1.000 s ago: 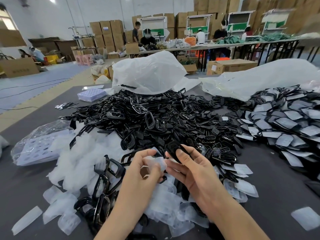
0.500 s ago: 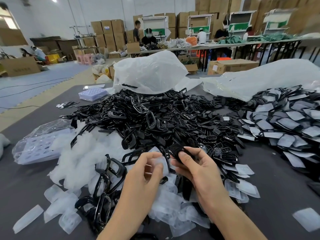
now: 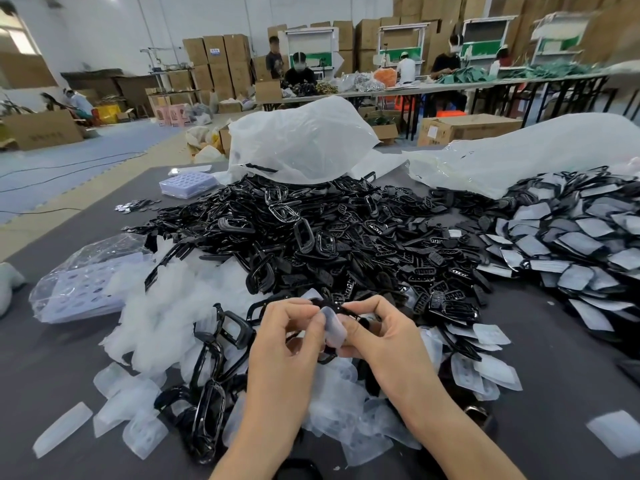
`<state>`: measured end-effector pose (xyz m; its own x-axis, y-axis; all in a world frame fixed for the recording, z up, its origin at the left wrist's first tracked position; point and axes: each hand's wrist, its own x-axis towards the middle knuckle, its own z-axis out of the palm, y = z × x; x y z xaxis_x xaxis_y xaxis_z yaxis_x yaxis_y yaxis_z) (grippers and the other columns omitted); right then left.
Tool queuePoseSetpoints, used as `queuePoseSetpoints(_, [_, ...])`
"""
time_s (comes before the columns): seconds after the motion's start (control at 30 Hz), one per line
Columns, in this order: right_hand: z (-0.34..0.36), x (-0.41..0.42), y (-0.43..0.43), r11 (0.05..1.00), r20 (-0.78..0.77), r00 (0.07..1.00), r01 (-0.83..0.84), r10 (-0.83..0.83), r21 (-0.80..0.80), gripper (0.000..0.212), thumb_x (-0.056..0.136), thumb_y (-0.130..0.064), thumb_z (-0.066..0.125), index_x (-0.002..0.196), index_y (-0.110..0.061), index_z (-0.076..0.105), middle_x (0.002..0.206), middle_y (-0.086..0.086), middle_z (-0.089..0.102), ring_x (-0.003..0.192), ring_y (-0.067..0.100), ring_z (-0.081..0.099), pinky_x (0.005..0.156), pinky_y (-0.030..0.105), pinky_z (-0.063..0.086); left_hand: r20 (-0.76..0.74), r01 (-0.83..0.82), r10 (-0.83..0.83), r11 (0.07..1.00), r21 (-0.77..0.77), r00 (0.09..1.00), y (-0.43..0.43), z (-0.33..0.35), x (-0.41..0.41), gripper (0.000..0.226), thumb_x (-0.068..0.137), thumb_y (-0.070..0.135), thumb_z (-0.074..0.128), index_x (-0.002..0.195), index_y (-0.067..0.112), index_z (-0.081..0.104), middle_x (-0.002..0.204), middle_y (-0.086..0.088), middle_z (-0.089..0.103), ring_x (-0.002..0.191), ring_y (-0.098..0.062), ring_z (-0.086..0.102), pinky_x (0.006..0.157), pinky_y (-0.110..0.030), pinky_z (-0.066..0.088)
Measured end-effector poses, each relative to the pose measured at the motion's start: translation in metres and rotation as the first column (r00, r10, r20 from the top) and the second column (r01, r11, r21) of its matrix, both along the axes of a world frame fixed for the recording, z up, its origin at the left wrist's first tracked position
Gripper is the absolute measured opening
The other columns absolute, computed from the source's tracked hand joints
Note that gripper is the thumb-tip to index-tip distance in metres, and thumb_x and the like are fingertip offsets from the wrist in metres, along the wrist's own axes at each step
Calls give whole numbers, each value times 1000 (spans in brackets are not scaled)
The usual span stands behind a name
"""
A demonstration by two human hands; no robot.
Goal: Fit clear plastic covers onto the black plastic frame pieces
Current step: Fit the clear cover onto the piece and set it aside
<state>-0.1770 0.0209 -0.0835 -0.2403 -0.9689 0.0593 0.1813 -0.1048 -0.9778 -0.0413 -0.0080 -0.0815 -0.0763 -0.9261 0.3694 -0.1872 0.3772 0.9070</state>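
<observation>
Hands point(image 3: 287, 344) point(image 3: 388, 341) closer, clear cover point(image 3: 334, 325) between them

Nothing properly legible here, tbh. A few black frame pieces point(image 3: 374, 226) in the pile beyond the right hand point(image 3: 388, 337) have tiny white lettering, too blurry to read. The cardboard box point(image 3: 41, 131) far off past the left hand point(image 3: 287, 344) has faint dark print, and the stacked cartons point(image 3: 215, 50) way behind it wear blue labels. Both are unreadable.
</observation>
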Motion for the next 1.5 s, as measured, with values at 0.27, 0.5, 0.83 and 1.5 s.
queuePoseSetpoints(0.27, [4,6,1,992,174,978,-107,117,-66,38,83,-38,69,109,-9,67,92,12,79,87,27,77,76,24,60,-173,17,2,994,107,985,-2,2,-1,12,96,17,64,101,26,61,78,16,68,64,3,62,59,-9,47])
queuePoseSetpoints(0.5, [4,6,4,995,-22,1000,4,-6,-96,14,94,-18,69,106,-25,72,88,9,79,82,21,76,71,21,58,-228,229,-186,956,183,956,-1,3,2,16,84,40,65,96,33,73,85,-1,74,75,-13,68,69,-21,55])
queuePoseSetpoints(0.83, [5,5,3,990,9,1000,-18,19,-138,18,96,-36,57,98,-29,73,95,8,79,82,23,77,69,24,60,-37,230,-227,959,164,973,-2,4,3,14,96,17,61,95,30,66,66,4,57,60,-7,53,56,-15,46])
queuePoseSetpoints(1.5, [5,0,3,995,-194,980,18,-37,-98,23,91,-19,75,93,-41,69,82,-4,76,67,5,68,61,14,51,4,216,-218,972,91,976,9,12,6,30,103,8,48,105,27,72,78,17,70,71,3,65,64,-10,47])
